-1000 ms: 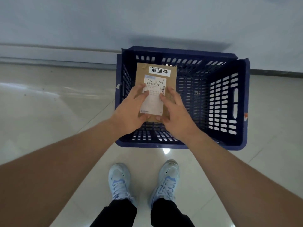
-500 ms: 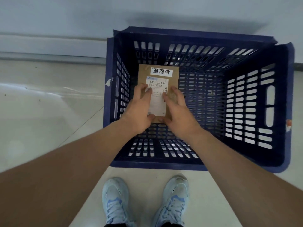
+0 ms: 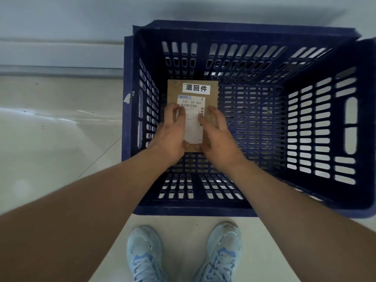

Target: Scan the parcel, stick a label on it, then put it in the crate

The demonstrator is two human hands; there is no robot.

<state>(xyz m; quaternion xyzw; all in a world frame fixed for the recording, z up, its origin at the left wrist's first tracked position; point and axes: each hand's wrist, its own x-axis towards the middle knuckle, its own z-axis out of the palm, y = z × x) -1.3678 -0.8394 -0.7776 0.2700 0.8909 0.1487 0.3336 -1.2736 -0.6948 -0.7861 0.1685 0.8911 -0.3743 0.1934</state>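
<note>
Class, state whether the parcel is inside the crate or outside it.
Inside: the parcel sits below the crate rim, between its slotted walls, held by both hands.

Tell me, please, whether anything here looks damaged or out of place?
Only small things: the blue crate has a chipped white patch on its left outer wall. The parcel, held by left hand and right hand, looks intact, labels flat.

The crate [image 3: 240,210] stands on the floor [image 3: 50,139] just ahead of my shoes [image 3: 183,253], against the wall [image 3: 61,27]; inside it, toward its left side, the parcel [image 3: 211,94] sits between my left grip [image 3: 169,137] and right grip [image 3: 218,137].
</note>
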